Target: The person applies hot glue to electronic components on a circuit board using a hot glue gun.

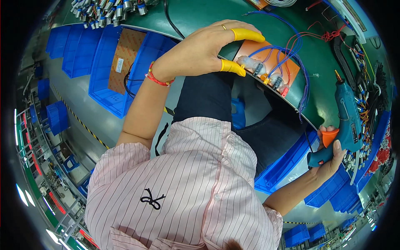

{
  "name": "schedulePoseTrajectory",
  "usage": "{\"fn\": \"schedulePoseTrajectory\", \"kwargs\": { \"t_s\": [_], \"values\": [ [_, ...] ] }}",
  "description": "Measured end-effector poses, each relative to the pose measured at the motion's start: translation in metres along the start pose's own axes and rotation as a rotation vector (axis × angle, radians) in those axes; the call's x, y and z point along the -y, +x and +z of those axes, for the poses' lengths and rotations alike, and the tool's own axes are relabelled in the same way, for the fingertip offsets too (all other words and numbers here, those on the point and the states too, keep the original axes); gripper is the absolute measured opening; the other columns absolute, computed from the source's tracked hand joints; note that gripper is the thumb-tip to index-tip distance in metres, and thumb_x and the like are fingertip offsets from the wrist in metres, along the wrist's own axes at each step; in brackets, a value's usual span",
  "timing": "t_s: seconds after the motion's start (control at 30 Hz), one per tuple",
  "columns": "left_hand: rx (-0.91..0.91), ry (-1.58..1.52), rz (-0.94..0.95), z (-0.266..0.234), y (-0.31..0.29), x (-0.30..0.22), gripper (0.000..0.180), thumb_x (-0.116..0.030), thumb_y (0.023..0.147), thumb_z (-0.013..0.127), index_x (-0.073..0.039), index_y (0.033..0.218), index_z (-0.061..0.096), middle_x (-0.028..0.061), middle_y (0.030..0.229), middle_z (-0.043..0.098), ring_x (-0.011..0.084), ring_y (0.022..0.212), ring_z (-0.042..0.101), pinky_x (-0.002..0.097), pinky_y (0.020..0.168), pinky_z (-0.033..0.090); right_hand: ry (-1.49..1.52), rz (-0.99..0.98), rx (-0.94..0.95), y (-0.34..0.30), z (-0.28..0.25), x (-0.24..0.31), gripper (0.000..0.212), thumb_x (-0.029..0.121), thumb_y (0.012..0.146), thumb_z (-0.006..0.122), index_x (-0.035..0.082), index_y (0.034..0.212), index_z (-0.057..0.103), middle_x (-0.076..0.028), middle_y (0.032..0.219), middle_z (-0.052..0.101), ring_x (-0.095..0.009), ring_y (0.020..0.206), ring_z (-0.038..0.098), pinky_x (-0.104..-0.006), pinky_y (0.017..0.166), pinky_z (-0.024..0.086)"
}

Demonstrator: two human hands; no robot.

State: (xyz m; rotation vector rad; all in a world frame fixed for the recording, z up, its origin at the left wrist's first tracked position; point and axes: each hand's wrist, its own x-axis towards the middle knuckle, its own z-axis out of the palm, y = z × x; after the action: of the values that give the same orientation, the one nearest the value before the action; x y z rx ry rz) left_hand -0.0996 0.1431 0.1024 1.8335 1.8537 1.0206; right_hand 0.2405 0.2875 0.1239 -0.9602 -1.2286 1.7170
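My left hand, with yellow finger cots on thumb and index finger, grips an orange board at its left end. The index finger lies along the far edge, the thumb at the near edge. Along the board's near side sit small connectors and whitish lumps of glue. Blue wires and red wires rise from the board. Over at the right, my right hand is wrapped round the handle of a teal glue gun with an orange trigger. Its nozzle points away, apart from the board.
The board lies at the near edge of a green tabletop. Many small metal cylinders with blue ends are heaped at the far left. More wired parts lie beside the glue gun. Blue bins stand below the table edge, left and right.
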Motion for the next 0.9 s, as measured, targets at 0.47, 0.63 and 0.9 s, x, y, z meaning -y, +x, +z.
{"fn": "schedulePoseTrajectory", "kwargs": {
  "t_s": [0.47, 0.63, 0.9],
  "values": [
    [-0.029, 0.007, 0.007, 0.004, -0.001, 0.002, 0.062, -0.020, 0.064, 0.078, -0.012, 0.122, 0.057, 0.0058, 0.129, 0.054, 0.0264, 0.123, 0.046, 0.0379, 0.105, 0.035, -0.199, 0.047, 0.239, -0.037, 0.041, -0.003, 0.053, 0.007, 0.076, 0.070, -0.010, 0.119, 0.043, -0.026, 0.092, 0.062, -0.037, 0.086, 0.065, -0.0537, 0.083, 0.051],
    [-0.034, 0.022, 0.040, 0.003, 0.000, 0.002, 0.062, -0.020, 0.065, 0.078, -0.012, 0.122, 0.057, 0.0060, 0.130, 0.053, 0.0267, 0.123, 0.046, 0.0382, 0.105, 0.035, -0.236, 0.035, 0.251, -0.045, 0.042, -0.003, 0.055, 0.004, 0.077, 0.068, -0.009, 0.122, 0.040, -0.027, 0.093, 0.062, -0.037, 0.088, 0.065, -0.0529, 0.083, 0.051],
    [-0.041, 0.025, 0.044, 0.006, -0.001, 0.004, 0.062, -0.022, 0.065, 0.078, -0.013, 0.122, 0.057, 0.0063, 0.130, 0.053, 0.0269, 0.124, 0.045, 0.0384, 0.106, 0.034, -0.277, 0.034, 0.208, -0.049, 0.044, -0.001, 0.053, 0.000, 0.077, 0.065, -0.008, 0.123, 0.039, -0.027, 0.094, 0.062, -0.036, 0.089, 0.065, -0.0526, 0.083, 0.051]
  ]
}}
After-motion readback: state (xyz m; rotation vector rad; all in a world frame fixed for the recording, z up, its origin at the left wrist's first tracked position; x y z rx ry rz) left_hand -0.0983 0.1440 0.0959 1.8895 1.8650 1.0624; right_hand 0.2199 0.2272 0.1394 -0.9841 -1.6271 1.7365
